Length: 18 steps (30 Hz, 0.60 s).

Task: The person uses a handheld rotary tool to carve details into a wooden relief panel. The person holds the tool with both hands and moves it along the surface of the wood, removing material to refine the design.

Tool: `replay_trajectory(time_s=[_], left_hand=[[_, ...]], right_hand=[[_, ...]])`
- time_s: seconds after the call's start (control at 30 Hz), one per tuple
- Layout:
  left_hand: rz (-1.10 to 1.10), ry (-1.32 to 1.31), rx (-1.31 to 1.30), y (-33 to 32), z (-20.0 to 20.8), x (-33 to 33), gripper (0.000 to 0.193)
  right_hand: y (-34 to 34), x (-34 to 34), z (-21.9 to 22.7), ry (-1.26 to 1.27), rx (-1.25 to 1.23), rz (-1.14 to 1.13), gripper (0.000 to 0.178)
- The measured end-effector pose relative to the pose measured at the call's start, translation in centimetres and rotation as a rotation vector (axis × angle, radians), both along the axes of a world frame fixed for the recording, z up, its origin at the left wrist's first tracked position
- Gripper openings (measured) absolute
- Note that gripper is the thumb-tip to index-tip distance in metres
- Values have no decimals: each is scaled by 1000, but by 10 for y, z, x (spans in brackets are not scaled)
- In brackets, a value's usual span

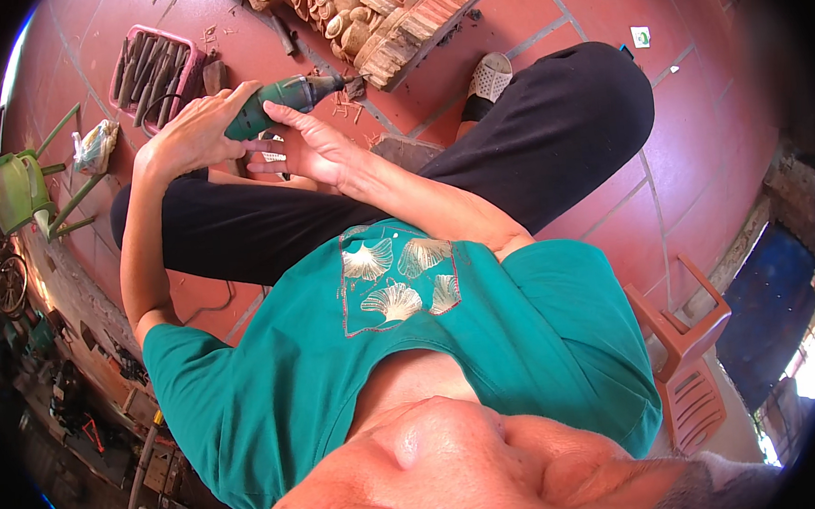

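My left hand (193, 128) is wrapped around the rear of a green handheld power tool with a dark nose, which looks like a die grinder (272, 106). The tool lies nearly level, its nose toward the corner of a carved wooden piece (394, 36) in relief. Whether its tip touches the wood is unclear. Just below the tool is my right hand (312, 150), palm turned up and fingers spread, its thumb against or very near the tool's body. Some fingertips are partly hidden between the two hands.
A pink basket (193, 73) of dark-handled carving tools stands at left, near a green plastic stool (19, 192) and a plastic bag (96, 146). Wood chips (347, 107) lie on the red tiles (700, 153). My crossed legs (549, 134) are close by; an orange chair (683, 331) is at right.
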State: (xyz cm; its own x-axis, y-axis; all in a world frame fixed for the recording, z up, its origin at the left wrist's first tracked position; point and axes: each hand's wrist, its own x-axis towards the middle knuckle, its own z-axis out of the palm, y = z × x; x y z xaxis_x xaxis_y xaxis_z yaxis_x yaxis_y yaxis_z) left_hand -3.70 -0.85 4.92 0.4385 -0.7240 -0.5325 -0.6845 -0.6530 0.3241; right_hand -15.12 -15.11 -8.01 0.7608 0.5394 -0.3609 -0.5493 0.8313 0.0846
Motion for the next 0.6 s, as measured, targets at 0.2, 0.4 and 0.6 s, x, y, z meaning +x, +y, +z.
replay_trajectory(time_s=[0.2, 0.4, 0.6], left_hand=[[4, 10, -12, -3, 1, -1, 80], [3, 37, 11, -8, 4, -1, 80], [-12, 20, 0, -8, 3, -2, 79]], right_hand=[[-2, -2, 1, 4, 1, -6, 39], [-2, -4, 1, 16, 11, -17, 37], [-3, -6, 1, 36, 23, -26, 38]])
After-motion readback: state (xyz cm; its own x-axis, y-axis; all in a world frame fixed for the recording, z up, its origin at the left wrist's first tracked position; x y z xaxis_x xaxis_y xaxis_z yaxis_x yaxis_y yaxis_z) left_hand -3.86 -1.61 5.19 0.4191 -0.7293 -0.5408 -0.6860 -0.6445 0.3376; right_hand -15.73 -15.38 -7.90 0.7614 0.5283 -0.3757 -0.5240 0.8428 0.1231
